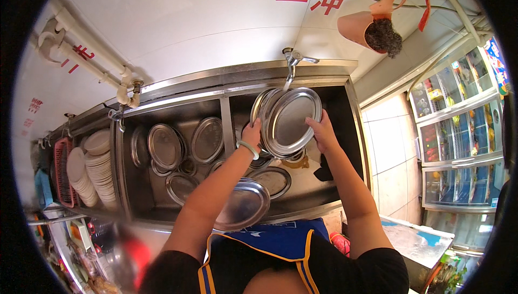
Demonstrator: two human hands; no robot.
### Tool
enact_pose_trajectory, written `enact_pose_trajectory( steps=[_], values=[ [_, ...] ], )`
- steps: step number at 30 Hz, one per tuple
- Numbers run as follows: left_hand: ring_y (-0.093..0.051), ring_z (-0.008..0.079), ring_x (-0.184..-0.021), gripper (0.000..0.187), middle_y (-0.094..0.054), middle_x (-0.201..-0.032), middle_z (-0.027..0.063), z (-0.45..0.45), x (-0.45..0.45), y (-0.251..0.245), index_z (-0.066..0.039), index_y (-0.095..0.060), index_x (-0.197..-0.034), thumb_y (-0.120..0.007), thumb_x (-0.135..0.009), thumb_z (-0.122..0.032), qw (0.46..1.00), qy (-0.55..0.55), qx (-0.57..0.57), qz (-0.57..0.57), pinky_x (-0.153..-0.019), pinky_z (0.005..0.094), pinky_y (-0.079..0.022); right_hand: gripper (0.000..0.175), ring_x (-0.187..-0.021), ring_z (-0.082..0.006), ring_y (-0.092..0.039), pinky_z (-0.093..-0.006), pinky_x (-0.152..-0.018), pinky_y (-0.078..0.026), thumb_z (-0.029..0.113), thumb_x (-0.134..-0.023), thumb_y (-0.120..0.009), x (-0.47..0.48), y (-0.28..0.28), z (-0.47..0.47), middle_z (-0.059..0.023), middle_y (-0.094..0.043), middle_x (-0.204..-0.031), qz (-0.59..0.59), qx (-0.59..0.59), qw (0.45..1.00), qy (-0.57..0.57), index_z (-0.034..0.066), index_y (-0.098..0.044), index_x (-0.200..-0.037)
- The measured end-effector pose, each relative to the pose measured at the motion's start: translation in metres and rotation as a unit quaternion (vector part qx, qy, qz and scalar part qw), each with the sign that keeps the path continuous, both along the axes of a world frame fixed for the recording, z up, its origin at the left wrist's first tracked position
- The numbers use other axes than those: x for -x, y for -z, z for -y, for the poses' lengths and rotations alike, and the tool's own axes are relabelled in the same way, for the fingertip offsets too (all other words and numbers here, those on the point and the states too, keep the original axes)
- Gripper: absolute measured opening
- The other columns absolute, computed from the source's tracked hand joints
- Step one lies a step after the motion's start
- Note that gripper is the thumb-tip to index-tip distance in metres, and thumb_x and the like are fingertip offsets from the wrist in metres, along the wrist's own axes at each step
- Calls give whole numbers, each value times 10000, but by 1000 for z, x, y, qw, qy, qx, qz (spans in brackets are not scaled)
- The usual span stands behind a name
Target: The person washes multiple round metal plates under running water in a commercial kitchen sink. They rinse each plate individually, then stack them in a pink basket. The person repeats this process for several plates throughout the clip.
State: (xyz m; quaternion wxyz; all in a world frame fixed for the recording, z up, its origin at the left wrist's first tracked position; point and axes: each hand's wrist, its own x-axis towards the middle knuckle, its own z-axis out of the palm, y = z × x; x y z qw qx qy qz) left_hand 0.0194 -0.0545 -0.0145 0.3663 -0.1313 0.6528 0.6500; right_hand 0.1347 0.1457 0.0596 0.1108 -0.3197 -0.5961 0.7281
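Note:
Under the tap (pixel 292 65) in the right basin, I hold several oval stainless steel plates tilted over the basin. My left hand (pixel 251 133) grips the left rims of the plates behind. The front oval plate (pixel 294 122) has its right rim in my right hand (pixel 322 131), with the thumb on its face. Water seems to run from the spout onto their upper edges. Below them another oval plate (pixel 275 180) lies on the basin floor beside brown residue (pixel 297 162). Closer to my body, an oval plate (pixel 246 205) rests near the front edge.
More oval plates (pixel 165 141) lie in the middle basin, left of the steel divider (pixel 228 126). Stacked white plates (pixel 99 172) and a pink basket (pixel 64 172) fill the left basin. A scourer (pixel 384 37) hangs in a holder on the wall. Glass-fronted refrigerators (pixel 459 140) stand right.

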Motion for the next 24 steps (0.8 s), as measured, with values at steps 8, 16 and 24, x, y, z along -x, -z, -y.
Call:
enact_pose_trajectory(
  steps=[8, 16, 24],
  values=[
    [-576, 275, -1101, 614, -570, -1261, 117, -26, -12, -17, -66, -484, -1313, -464, -922, -539, 911, -46, -336, 235, -922, 440, -489, 336, -854, -159, -605, -291, -760, -503, 46, -873, -585, -5, -33, -13, -90, -619, -1017, 0, -81, 997, 4, 17, -501, -1197],
    [-486, 295, -1210, 700, -523, -1318, 160, -18, -5, -26, -6, -452, -1352, -350, -958, -576, 998, -12, -67, -6, -965, 412, -412, 382, -864, -171, -637, -317, -734, -534, 141, -844, -693, -14, -5, 2, -52, -638, -1022, 41, 158, 987, -4, 46, -540, -1181],
    [-597, 244, -814, 349, -657, -921, 114, -3, 8, -10, -19, -626, -1089, -619, -892, -307, 993, -28, -2, -113, -743, 418, -448, 313, -924, -206, -631, -376, -806, -534, 84, -861, -662, -11, 13, 9, -79, -643, -1033, 1, 214, 976, 37, 36, -558, -1152]
  ],
)
